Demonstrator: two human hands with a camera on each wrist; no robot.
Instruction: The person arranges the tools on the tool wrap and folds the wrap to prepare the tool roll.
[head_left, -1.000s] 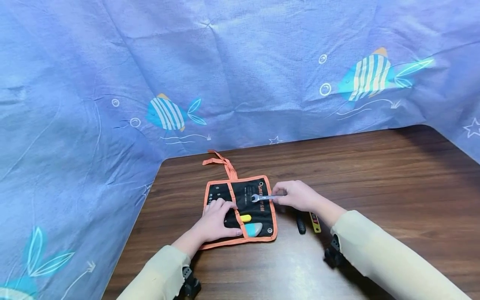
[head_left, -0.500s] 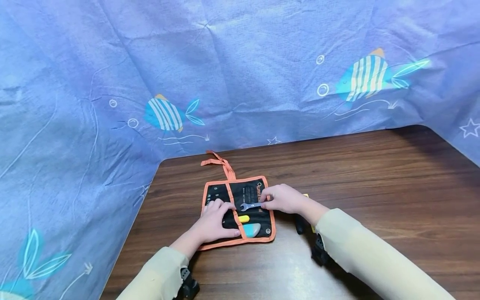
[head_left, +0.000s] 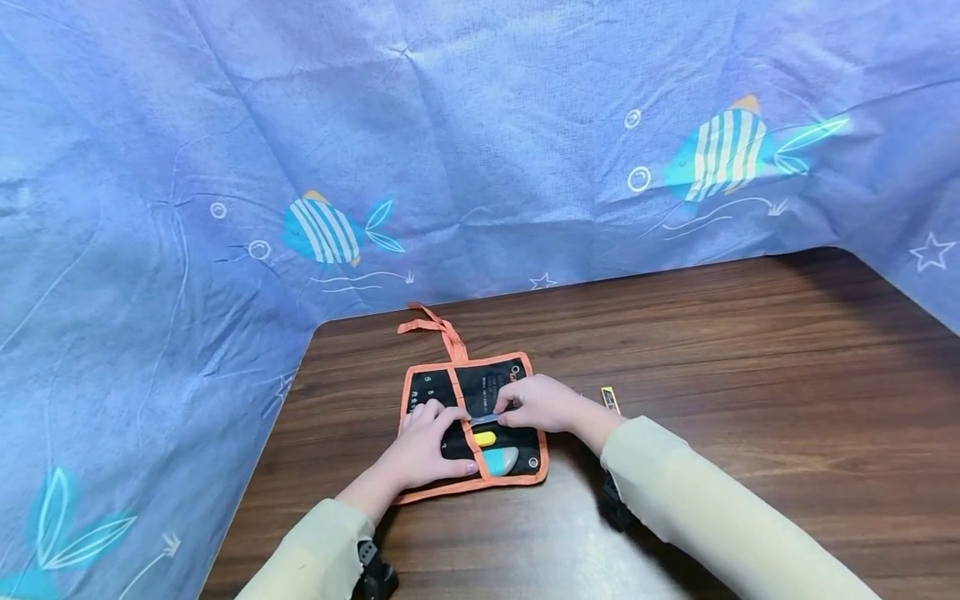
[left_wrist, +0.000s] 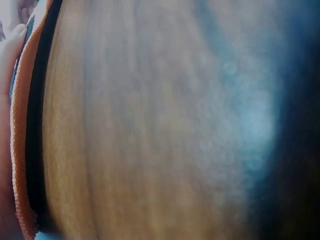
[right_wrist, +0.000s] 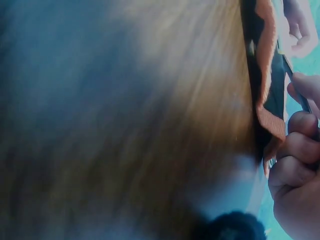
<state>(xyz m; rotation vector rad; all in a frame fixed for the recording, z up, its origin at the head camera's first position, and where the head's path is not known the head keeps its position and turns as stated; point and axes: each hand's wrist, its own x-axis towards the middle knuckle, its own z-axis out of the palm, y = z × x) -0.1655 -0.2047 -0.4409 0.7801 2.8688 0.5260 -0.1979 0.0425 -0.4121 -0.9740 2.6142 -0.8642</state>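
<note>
A black tool pouch (head_left: 519, 440) with orange edging lies spread on the table in the head view. My left hand (head_left: 422, 446) rests on its left part, thumb and index finger apart at the pocket's orange edge. From the right, my right hand (head_left: 546, 404) pinches a small open-end wrench (head_left: 486, 419), whose head is at the pocket's edge and hidden there. A yellow end (head_left: 485, 438) and a teal and grey end (head_left: 501, 461) of other tools stick out of the pocket below it. In the right wrist view, curled fingers (right_wrist: 295, 172) of the right hand show beside the pouch.
The wooden table (head_left: 712, 350) extends to the right. A yellow tool (head_left: 610, 398) lies partly hidden behind the right forearm. Orange ties (head_left: 452, 340) trail from the pouch's far edge. A blue fish-print cloth (head_left: 480, 150) hangs behind the table and on its left.
My right hand has moved left and slightly nearer with the wrench, from over the pouch's right edge to the pocket's mouth. The left hand stays in place on the pouch.
</note>
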